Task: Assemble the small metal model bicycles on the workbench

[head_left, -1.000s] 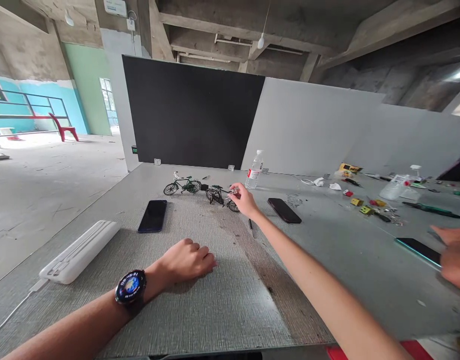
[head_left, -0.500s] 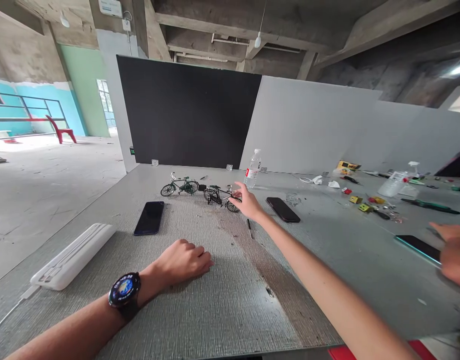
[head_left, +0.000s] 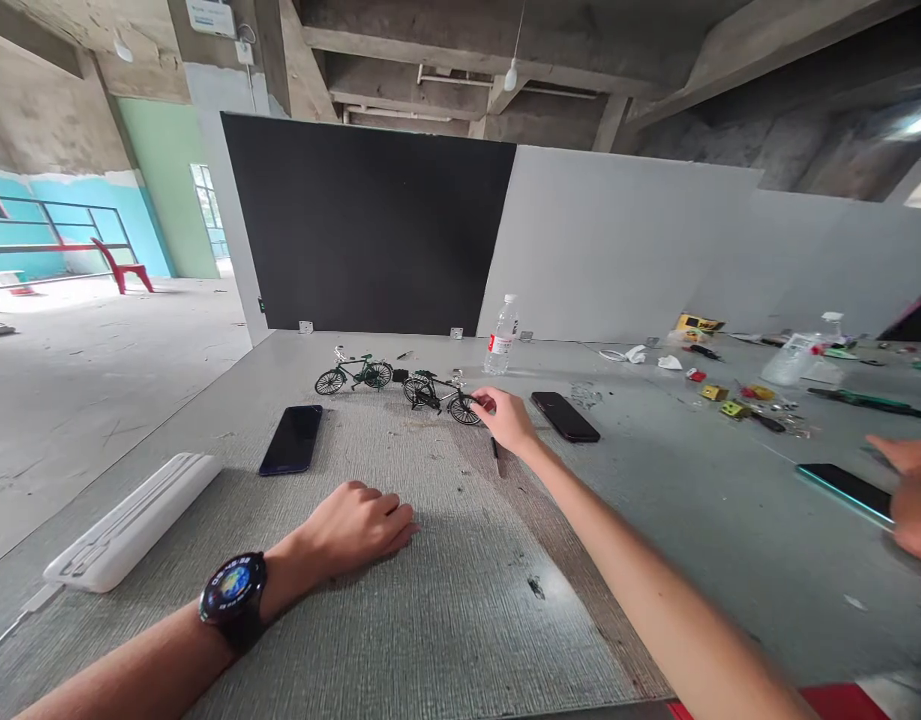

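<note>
My right hand (head_left: 507,418) reaches across the table, thumb and fingers pinched at the front wheel of a black model bicycle (head_left: 428,390). That bicycle stands upright, its rear wheel toward the left. Behind it to the left is a dark green model bicycle (head_left: 355,371), also upright, with a small black block (head_left: 401,376) between the two. My left hand (head_left: 364,527), a watch (head_left: 233,592) on its wrist, rests on the table with fingers curled in, and no object shows in it. A small screwdriver (head_left: 495,456) lies just below my right hand.
Dark phones lie left (head_left: 291,440) and right (head_left: 565,416) of the bicycles. A white power bank (head_left: 134,522) sits at the left edge; a water bottle (head_left: 501,338) stands behind. Farther right are small yellow parts (head_left: 713,393) and another person's hand (head_left: 914,490) by a lit-edged phone (head_left: 844,490).
My right hand has come down, and its spread fingers have closed at the black bicycle's front wheel. My left hand stays resting; the view has shifted slightly.
</note>
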{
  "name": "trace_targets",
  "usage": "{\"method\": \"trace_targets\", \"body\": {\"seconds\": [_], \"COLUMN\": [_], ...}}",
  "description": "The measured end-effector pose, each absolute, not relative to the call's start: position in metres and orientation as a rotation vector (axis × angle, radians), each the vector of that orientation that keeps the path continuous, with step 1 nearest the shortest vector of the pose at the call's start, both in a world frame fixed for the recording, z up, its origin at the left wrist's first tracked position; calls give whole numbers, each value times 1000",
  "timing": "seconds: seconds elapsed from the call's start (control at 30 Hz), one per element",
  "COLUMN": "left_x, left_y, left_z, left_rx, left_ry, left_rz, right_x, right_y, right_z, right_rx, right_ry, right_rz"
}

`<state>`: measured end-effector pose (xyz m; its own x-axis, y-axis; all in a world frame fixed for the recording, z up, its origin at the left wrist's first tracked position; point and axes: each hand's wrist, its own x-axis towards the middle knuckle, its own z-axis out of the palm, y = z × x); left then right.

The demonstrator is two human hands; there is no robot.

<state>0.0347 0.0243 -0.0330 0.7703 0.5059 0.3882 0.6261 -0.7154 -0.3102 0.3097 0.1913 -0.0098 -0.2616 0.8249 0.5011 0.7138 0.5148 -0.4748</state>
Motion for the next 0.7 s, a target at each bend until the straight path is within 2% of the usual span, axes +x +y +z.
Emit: {"method": "trace_targets", "body": {"seconds": [0.33, 0.5, 0.6, 0.7], "left_x": [34, 7, -22, -41], "left_y": [24, 52, 81, 113], "left_z": [-29, -1, 18, 34], "left_rx": [-2566, -2361, -2207, -2146], "left_ry": [-916, -1393, -1671, -1726], "left_rz": [-388, -667, -673, -679], "right_x": [310, 322, 330, 333], "right_y": [184, 176, 171, 168], "right_z": [-10, -2, -1, -4], "right_rx": [-1363, -1504, -1584, -1667], "right_ry": [-2108, -2153, -2203, -2252], "right_rz": [156, 46, 17, 32]}}
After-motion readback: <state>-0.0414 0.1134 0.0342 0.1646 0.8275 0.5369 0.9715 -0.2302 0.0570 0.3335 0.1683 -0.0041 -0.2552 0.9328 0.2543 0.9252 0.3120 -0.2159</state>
